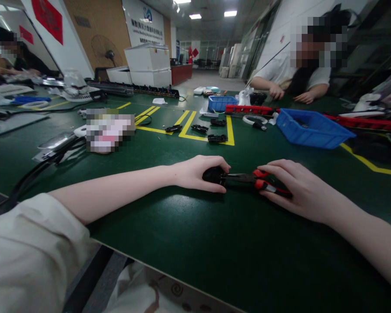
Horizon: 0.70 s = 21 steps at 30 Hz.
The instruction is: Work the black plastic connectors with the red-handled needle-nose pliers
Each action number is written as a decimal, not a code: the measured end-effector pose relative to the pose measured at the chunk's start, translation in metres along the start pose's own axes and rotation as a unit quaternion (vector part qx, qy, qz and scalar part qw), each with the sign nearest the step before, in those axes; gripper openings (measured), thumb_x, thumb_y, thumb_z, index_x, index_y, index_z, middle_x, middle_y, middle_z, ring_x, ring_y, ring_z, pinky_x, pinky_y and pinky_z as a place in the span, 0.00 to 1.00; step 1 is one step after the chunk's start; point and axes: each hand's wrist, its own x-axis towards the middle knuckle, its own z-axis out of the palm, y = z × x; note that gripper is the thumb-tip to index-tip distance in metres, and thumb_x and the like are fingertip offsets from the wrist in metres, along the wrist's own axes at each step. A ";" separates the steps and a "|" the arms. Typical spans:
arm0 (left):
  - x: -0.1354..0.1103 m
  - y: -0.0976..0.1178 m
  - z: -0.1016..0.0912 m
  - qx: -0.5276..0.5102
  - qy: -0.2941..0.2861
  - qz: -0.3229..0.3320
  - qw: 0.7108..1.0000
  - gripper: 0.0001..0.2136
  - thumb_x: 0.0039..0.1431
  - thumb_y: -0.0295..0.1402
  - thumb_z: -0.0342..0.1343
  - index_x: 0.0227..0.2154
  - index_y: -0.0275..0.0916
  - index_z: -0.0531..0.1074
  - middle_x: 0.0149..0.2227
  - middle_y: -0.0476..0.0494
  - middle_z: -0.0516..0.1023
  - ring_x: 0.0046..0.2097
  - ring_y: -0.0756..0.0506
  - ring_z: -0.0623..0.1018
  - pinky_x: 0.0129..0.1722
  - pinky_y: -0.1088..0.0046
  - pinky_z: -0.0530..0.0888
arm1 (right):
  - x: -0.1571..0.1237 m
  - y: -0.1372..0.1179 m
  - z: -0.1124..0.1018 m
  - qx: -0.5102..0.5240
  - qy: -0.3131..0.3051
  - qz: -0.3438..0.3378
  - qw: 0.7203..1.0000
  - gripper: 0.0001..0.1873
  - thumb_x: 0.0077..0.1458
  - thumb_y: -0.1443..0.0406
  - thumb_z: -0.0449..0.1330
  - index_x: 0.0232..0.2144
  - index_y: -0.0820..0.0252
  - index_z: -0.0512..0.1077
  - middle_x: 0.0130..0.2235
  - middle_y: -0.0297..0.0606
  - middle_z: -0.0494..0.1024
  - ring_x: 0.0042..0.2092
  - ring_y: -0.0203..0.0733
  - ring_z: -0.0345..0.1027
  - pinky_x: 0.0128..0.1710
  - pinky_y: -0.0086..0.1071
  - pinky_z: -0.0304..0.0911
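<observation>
My left hand [200, 174] is closed around a small black plastic part [213, 175], thumb and fingers on its two sides. In my right hand [289, 187] are long-nose pliers [259, 180] with red and black handles, held level over the table. Their jaws point left and meet thin metal bits at the part's right end; whether they grip them I cannot tell. Beyond my hands lie several similar black parts, one of them [217, 138] at the front of a yellow-taped rectangle [206, 138].
A blue bin [313, 130] stands to the right, with a smaller blue basket [222, 103] farther back. Left of my hands are a phone-like object [109, 134] and black cables [48, 163]. Across the green table [195, 243] sits another person [309, 65] beside a red strip [257, 109].
</observation>
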 end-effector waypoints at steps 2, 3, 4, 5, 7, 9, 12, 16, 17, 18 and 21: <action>0.000 0.000 0.000 -0.002 0.003 -0.005 1.000 0.21 0.60 0.44 0.67 0.51 0.38 0.73 0.57 0.34 0.79 0.59 0.36 0.80 0.59 0.55 0.75 | 0.000 0.001 0.000 -0.010 0.001 -0.002 1.000 0.25 0.66 0.51 0.58 0.60 0.54 0.68 0.52 0.49 0.77 0.48 0.56 0.75 0.45 0.51 0.75; 0.000 0.001 0.000 -0.003 0.005 -0.009 1.000 0.21 0.60 0.44 0.67 0.51 0.38 0.73 0.57 0.34 0.80 0.58 0.36 0.80 0.59 0.56 0.75 | -0.001 0.002 0.001 -0.012 0.003 -0.003 1.000 0.25 0.66 0.51 0.57 0.60 0.55 0.68 0.52 0.50 0.77 0.49 0.56 0.75 0.45 0.52 0.75; 0.000 0.001 0.000 -0.003 0.006 -0.013 1.000 0.21 0.60 0.44 0.67 0.51 0.38 0.73 0.57 0.34 0.80 0.58 0.36 0.80 0.58 0.56 0.75 | -0.001 0.002 0.002 -0.012 0.008 -0.004 1.000 0.25 0.66 0.51 0.57 0.60 0.55 0.68 0.53 0.50 0.77 0.49 0.56 0.75 0.45 0.52 0.75; -0.001 0.001 0.000 -0.005 0.008 -0.016 1.000 0.21 0.61 0.44 0.67 0.51 0.39 0.73 0.57 0.35 0.80 0.58 0.36 0.80 0.58 0.56 0.75 | -0.002 0.003 0.003 -0.011 0.012 -0.003 1.000 0.25 0.67 0.51 0.57 0.60 0.54 0.68 0.53 0.50 0.77 0.49 0.56 0.75 0.46 0.52 0.75; -0.001 0.002 0.000 -0.007 0.009 -0.018 1.000 0.21 0.61 0.44 0.67 0.51 0.39 0.73 0.57 0.35 0.80 0.58 0.36 0.80 0.58 0.56 0.75 | -0.003 0.003 0.004 -0.009 0.017 -0.007 1.000 0.24 0.67 0.52 0.57 0.60 0.53 0.69 0.52 0.50 0.77 0.49 0.57 0.75 0.46 0.52 0.75; -0.001 0.002 0.000 -0.008 0.009 -0.021 1.000 0.21 0.61 0.45 0.66 0.51 0.38 0.73 0.57 0.35 0.80 0.58 0.37 0.80 0.58 0.57 0.75 | -0.003 0.003 0.005 -0.010 0.022 -0.008 1.000 0.24 0.67 0.53 0.57 0.60 0.53 0.69 0.52 0.50 0.78 0.49 0.57 0.75 0.45 0.52 0.74; -0.001 0.003 0.000 -0.006 0.008 -0.031 0.999 0.21 0.61 0.45 0.66 0.51 0.39 0.73 0.57 0.36 0.80 0.58 0.37 0.80 0.58 0.57 0.75 | -0.002 0.001 0.003 -0.004 0.024 0.001 1.000 0.24 0.66 0.54 0.59 0.61 0.52 0.69 0.52 0.49 0.78 0.49 0.58 0.76 0.45 0.53 0.74; 0.000 0.002 -0.001 0.003 0.002 -0.026 1.000 0.21 0.61 0.44 0.67 0.51 0.39 0.73 0.57 0.36 0.80 0.58 0.37 0.80 0.58 0.56 0.75 | 0.002 -0.003 -0.003 0.005 0.005 0.004 1.000 0.23 0.65 0.53 0.59 0.58 0.53 0.71 0.51 0.49 0.79 0.47 0.57 0.77 0.44 0.51 0.75; 0.000 0.002 -0.001 0.007 -0.001 -0.024 1.000 0.21 0.61 0.44 0.67 0.51 0.39 0.73 0.56 0.36 0.80 0.58 0.37 0.80 0.58 0.56 0.75 | 0.003 -0.003 -0.004 0.002 0.003 0.001 1.000 0.22 0.65 0.53 0.59 0.57 0.54 0.72 0.50 0.49 0.79 0.46 0.56 0.77 0.43 0.51 0.75; 0.000 0.002 -0.001 0.010 -0.004 -0.022 1.000 0.21 0.61 0.44 0.67 0.51 0.39 0.73 0.56 0.36 0.80 0.58 0.37 0.80 0.58 0.57 0.75 | 0.004 -0.004 -0.005 -0.001 0.001 -0.001 1.000 0.22 0.65 0.53 0.59 0.56 0.55 0.72 0.49 0.49 0.79 0.46 0.56 0.77 0.43 0.50 0.75; 0.000 0.002 -0.001 0.019 -0.011 -0.019 1.000 0.22 0.61 0.45 0.67 0.52 0.38 0.73 0.57 0.35 0.79 0.57 0.37 0.79 0.57 0.56 0.75 | 0.005 -0.003 -0.005 -0.001 0.004 0.002 1.000 0.22 0.66 0.53 0.58 0.56 0.57 0.71 0.49 0.50 0.79 0.46 0.55 0.77 0.43 0.50 0.75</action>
